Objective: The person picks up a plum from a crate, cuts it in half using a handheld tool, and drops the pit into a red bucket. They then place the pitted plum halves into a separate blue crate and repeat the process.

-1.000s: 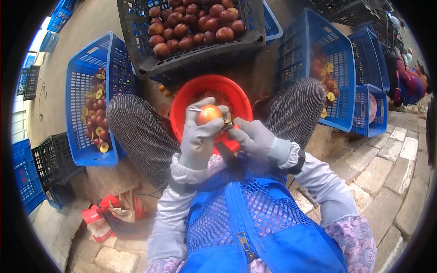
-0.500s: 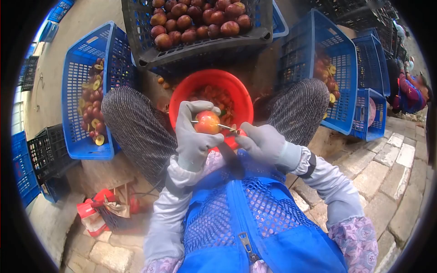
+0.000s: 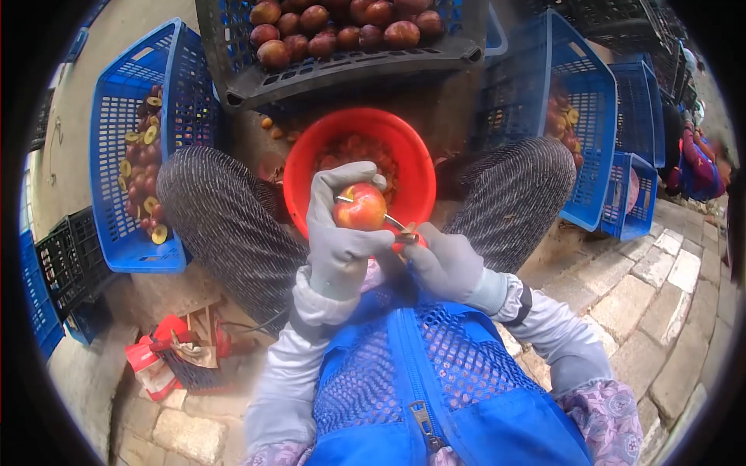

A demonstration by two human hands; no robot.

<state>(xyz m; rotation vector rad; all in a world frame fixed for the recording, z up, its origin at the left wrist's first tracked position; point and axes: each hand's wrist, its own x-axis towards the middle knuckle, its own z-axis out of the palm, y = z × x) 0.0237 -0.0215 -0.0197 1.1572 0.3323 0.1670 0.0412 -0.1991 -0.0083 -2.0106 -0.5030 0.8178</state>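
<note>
My left hand (image 3: 336,237), in a grey glove, is wrapped round a red-and-yellow plum (image 3: 364,210). A narrow, slightly curved blade crosses the plum: its tip shows at the left side and the rest emerges at the lower right. That knife (image 3: 395,223) is gripped in my gloved right hand (image 3: 451,266), its handle mostly hidden by the fingers. Both hands are close together in front of my chest, over the near rim of a red basin (image 3: 298,175). Inside the basin lie reddish fruit scraps (image 3: 365,147), partly covered by the left hand.
Ahead stands a black crate (image 3: 357,81) of whole plums. Blue crates with cut fruit flank my knees, one left (image 3: 180,101) and one right (image 3: 594,182). A red-and-white bag (image 3: 151,365) lies lower left. Another person (image 3: 699,163) is at the far right.
The view has shifted slightly, so the black crate sits higher. The plum has turned a little in my left hand, and the blade now slants more steeply across it.
</note>
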